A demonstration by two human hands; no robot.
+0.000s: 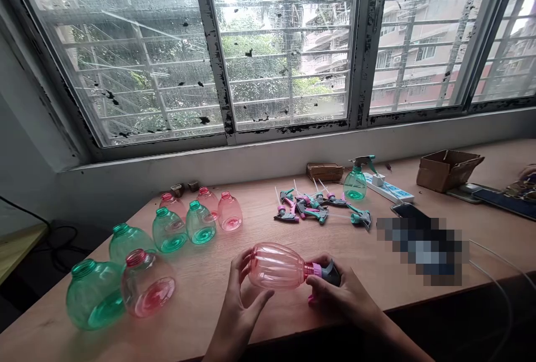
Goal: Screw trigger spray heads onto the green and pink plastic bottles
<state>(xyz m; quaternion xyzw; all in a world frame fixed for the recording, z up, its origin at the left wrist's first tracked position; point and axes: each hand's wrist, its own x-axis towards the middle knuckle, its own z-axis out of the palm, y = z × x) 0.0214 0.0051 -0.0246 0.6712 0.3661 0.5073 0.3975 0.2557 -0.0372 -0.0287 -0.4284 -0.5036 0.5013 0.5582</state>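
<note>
A clear pink bottle (276,266) lies sideways above the table's front edge, its neck pointing right. My left hand (239,301) is curled around its base end, fingers behind and thumb below. At the neck, my right hand (345,290) grips a trigger spray head (331,274) with a pink collar and a dark grey top. The collar sits at the bottle's mouth; I cannot tell how tightly it is screwed on. Part of the pink trigger shows beneath my right fingers.
Several open green bottles (95,298) and pink bottles (148,286) stand at left. Loose spray heads (310,205) lie in a pile behind my hands. Further back are a green spray bottle (355,183), a power strip (389,189) and a cardboard box (448,171). A phone (412,214) lies at right.
</note>
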